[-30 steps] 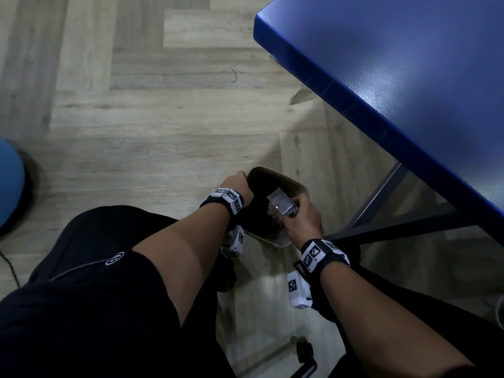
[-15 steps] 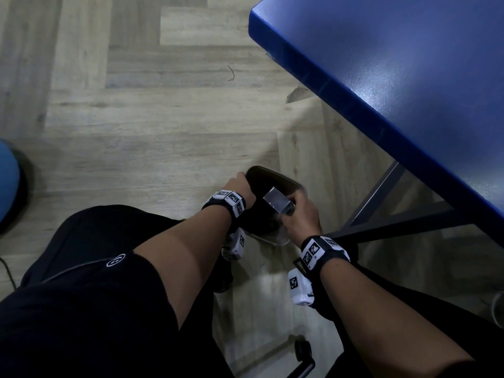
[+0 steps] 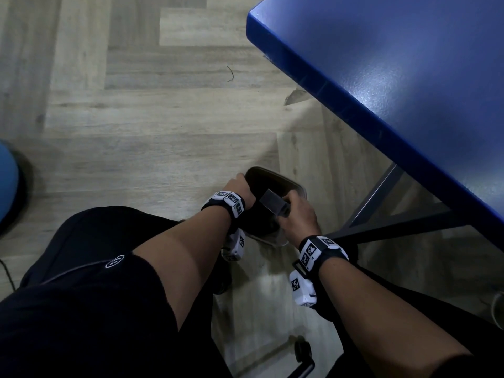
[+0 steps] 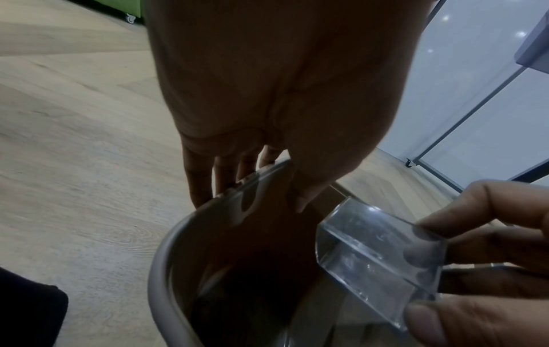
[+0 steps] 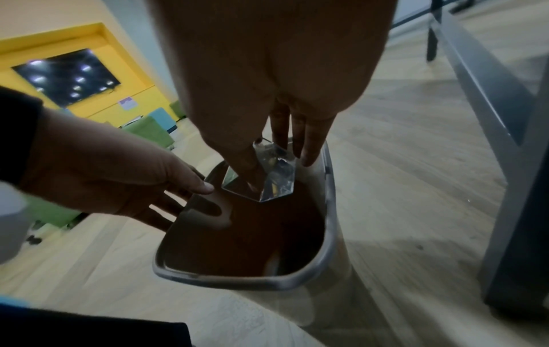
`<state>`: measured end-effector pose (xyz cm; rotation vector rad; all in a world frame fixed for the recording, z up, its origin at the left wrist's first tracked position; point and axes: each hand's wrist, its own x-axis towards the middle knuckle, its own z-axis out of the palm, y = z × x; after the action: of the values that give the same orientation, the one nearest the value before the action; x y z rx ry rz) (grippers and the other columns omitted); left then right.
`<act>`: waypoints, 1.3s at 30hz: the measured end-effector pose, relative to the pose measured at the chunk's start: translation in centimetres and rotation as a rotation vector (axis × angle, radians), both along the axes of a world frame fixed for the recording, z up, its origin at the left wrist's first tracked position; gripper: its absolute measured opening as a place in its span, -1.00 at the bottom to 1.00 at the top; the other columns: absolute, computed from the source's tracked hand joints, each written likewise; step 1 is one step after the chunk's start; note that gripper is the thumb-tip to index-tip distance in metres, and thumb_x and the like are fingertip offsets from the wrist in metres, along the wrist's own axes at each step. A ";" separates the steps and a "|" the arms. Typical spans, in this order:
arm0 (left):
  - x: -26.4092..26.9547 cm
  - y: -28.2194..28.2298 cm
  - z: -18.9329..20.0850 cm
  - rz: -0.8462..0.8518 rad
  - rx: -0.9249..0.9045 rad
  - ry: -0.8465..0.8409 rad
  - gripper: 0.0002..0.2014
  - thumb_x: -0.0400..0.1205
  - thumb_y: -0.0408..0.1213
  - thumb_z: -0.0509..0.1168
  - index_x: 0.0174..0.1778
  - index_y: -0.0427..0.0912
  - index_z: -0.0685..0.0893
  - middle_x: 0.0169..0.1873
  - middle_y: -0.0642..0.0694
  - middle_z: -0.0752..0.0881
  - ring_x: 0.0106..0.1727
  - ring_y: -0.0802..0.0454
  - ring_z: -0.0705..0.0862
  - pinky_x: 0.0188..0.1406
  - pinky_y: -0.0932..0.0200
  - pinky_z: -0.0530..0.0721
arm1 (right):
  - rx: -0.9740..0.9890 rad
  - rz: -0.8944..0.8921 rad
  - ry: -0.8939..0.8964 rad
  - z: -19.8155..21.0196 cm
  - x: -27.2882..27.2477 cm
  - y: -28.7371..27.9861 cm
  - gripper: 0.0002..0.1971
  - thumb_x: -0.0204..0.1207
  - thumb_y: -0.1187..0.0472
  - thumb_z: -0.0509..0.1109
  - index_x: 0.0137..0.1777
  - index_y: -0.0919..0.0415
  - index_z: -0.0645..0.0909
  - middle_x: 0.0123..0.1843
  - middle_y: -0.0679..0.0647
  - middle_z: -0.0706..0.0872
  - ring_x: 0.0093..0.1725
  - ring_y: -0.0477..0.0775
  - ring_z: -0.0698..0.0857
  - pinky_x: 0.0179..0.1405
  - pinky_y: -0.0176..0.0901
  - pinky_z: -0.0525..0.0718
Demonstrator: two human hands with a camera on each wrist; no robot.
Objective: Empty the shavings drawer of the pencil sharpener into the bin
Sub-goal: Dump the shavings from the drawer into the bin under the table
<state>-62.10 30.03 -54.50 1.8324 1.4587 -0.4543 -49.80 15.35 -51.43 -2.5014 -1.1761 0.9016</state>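
Note:
A small metal bin with a dark inside stands on the wooden floor between my knees. My left hand grips its left rim, thumb inside and fingers outside. My right hand pinches the clear plastic shavings drawer and holds it tilted just above the bin's mouth. In the right wrist view the drawer hangs over the far part of the opening, inside the rim. The drawer looks see-through, and I make out no shavings in it. The sharpener itself is not in view.
A blue table juts in from the right, its dark metal frame close behind the bin. My black-clad legs fill the lower left. A chair caster sits near the bottom, a blue round thing at the left edge.
My right hand has turned the drawer a little over the bin's mouth. The left hand stays on the rim, and the bin has not moved.

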 end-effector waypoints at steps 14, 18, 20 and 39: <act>0.5 -0.7 1.4 0.042 0.069 0.073 -0.49 0.65 -0.17 0.36 0.51 -0.19 0.44 0.47 -0.32 0.45 0.46 -0.41 0.53 0.34 -0.28 0.58 | 0.064 -0.277 0.253 0.1 1.3 -0.6 -0.57 0.44 0.11 0.70 0.26 -0.06 0.63 0.10 0.00 0.82 0.04 0.07 0.80 0.03 -0.10 0.71; 0.9 -0.1 2.6 0.112 0.146 0.064 -0.50 0.63 -0.23 0.30 0.51 -0.16 0.46 0.46 -0.29 0.45 0.45 -0.37 0.51 0.34 -0.25 0.56 | 0.120 -0.412 0.465 0.2 2.3 -1.1 -0.38 0.36 -0.18 0.65 0.39 0.03 0.71 0.19 0.00 0.86 0.23 0.09 0.84 0.36 0.22 0.78; 0.8 0.5 2.7 0.155 0.076 0.025 -0.49 0.65 -0.24 0.29 0.55 -0.20 0.45 0.49 -0.32 0.46 0.45 -0.42 0.55 0.34 -0.25 0.60 | 0.146 -0.444 0.516 -0.5 2.8 -1.5 -0.33 0.27 -0.28 0.64 0.35 -0.01 0.73 0.19 0.04 0.89 0.22 0.09 0.87 0.35 0.28 0.80; -0.5 0.1 0.6 0.122 -0.076 -0.025 -0.57 0.72 -0.15 0.24 0.46 -0.30 0.48 0.36 -0.38 0.67 0.32 -0.38 0.69 -0.01 -0.05 0.55 | 0.049 0.229 -0.207 -0.3 -0.4 -1.7 -0.57 0.46 0.14 0.61 0.29 0.12 0.58 0.22 0.17 0.66 0.15 0.29 0.69 0.01 0.06 0.67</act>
<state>-62.64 30.13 -53.92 1.6736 1.5058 -0.4198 -50.25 13.67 -51.72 -2.5038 -1.5558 0.6653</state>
